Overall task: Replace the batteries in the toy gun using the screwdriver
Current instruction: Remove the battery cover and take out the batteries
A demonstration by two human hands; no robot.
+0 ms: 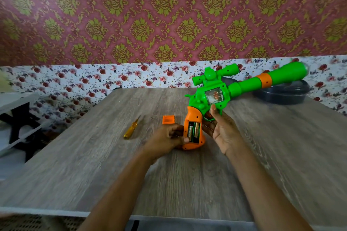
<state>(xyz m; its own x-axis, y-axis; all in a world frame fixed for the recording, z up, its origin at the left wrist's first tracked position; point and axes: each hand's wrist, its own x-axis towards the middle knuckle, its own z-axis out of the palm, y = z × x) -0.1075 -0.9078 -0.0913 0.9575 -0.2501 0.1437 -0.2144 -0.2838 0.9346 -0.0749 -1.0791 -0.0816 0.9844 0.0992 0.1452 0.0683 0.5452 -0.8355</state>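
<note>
left hand (169, 137) is curled against the left side of the orange grip, one fingertip at the lower end of the nearer of the two batteries (193, 132); whether it is prying that cell out or pressing it in cannot be told. right hand (221, 129) lies palm up under the toy gun (212, 95), fingers wrapped behind the grip and trigger guard, thumb straight up against the green body, so the gun is held between both hands. its butt is low over the table (93, 155), and its long green barrel slants up and to the right over a dark round object (281, 93) at the far edge. from this single head view the progress reads as follows: the compartment in the grip stands open, and the battery cover (168, 119) lies on the table just left of the grip, so the unscrewing looks done. the screwdriver (131, 129) lies further left, apart from both hands, its tip pointing away. no screw can be made out. two cells sit side by side in the bay and no spare cells show on the table, so whether these are old or new is unclear. left to do, by my judgement: finish the swap if needed, refit the cover and screw it down.
</note>
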